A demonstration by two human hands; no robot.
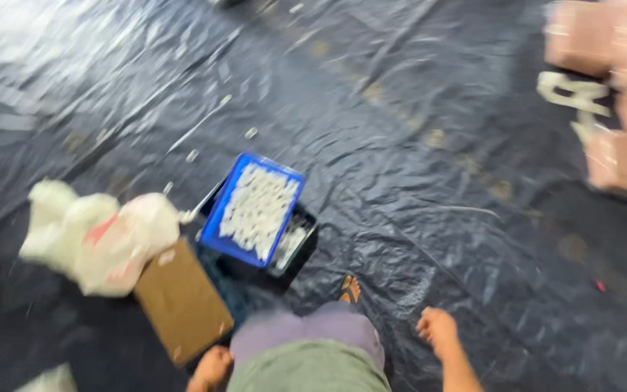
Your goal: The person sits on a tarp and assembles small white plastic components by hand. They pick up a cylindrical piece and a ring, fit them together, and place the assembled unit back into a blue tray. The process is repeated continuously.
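Blur smears the whole head view. The right hand (438, 328) hangs low over the dark plastic sheet (415, 145), empty, fingers loosely curled and apart from everything. The left hand (212, 366) shows at the bottom edge, just beside a brown cardboard piece (183, 301); whether it is open or closed, I cannot tell. Ahead of the knee (313, 330) sits a blue crate (215, 232) filled with small white pieces (259, 207), resting tilted on a black tray (299, 247). White bags (99, 232) lie left of the crate, touching the cardboard. Pinkish boxes (615, 43) stand far off at upper right.
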